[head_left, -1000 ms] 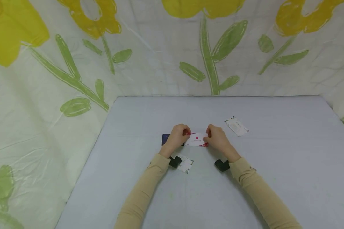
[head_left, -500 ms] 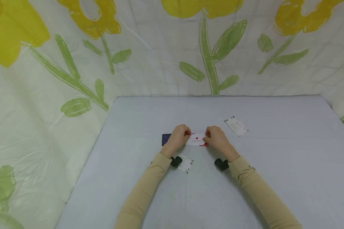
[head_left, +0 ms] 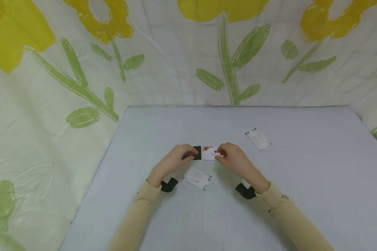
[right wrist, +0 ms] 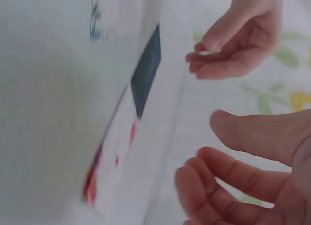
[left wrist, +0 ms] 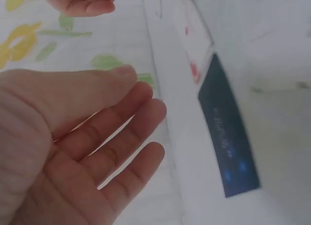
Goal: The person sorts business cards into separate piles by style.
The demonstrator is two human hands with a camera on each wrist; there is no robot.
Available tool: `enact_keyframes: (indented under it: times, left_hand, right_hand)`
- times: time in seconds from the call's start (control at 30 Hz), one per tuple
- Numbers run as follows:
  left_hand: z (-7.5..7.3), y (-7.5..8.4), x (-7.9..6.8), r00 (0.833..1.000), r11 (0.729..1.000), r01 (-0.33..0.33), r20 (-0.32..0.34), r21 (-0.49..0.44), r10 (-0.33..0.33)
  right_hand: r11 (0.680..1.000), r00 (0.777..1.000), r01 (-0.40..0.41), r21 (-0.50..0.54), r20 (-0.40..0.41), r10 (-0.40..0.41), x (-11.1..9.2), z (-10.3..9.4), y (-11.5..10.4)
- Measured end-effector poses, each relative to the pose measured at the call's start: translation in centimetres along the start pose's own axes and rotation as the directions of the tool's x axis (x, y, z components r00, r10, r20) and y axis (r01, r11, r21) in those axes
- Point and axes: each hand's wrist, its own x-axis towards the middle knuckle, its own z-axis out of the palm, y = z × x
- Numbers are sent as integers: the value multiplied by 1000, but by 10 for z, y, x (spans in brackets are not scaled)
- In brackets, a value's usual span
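Observation:
A dark blue card (head_left: 198, 153) lies end to end with a white card with red flowers (head_left: 208, 153) in the middle of the table. Over the dark card hovers my left hand (head_left: 176, 157), its fingers loosely bent. My right hand (head_left: 236, 159) is above the right part of the red-flowered card, thumb and fingers apart. Both wrist views show the hands holding nothing and raised off the cards. In the left wrist view the whole dark card (left wrist: 229, 132) shows, its short edge close to the white card (left wrist: 194, 38).
A white card with leafy corners (head_left: 196, 178) lies slanted nearer to me, below the left hand. Another leafy white card (head_left: 258, 139) rests farther back on the right. Black wrist pieces (head_left: 169, 185) stick out from each cuff. A flowered sheet (head_left: 166, 69) hangs behind the table.
Both hands have let go of the red-flowered card and lifted. The left has moved left over the dark card, uncovering the nearer leafy card; the right has shifted slightly toward me.

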Motion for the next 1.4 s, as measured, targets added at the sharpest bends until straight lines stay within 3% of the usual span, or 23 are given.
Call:
enact_keyframes:
  times: [0.17, 0.47, 0.63, 0.9, 1.07, 1.2, 1.4]
  left_hand:
    - [10, 0, -23, 995, 995, 39, 93, 90, -47]
    - [23, -6, -33, 991, 975, -85, 117, 206, 62]
    - [24, -6, -36, 991, 975, -81, 123, 206, 56]
    - [26, -6, -35, 993, 974, -77, 108, 211, 55]
    - [31, -7, -32, 998, 987, -48, 35, 151, 44]
    - [37, -7, -27, 998, 1000, -31, -55, -5, 30]
    - [47, 2, -10, 980, 980, -44, -198, -192, 5]
  right_hand:
    - [997, 987, -55, -57, 149, 63, -8, 25, -18]
    - [980, 985, 2, -199, 167, 31, -21, 57, -26]
    - [982, 988, 0, -190, 154, 30, -23, 62, -25]
    - [995, 977, -53, -85, 200, 70, -20, 61, -19]
    - [996, 972, -84, 9, 220, 80, -20, 57, -12]
    - [986, 974, -102, 131, 215, 72, -22, 49, -2]
    - [956, 993, -74, 283, 107, 46, -22, 27, 24]
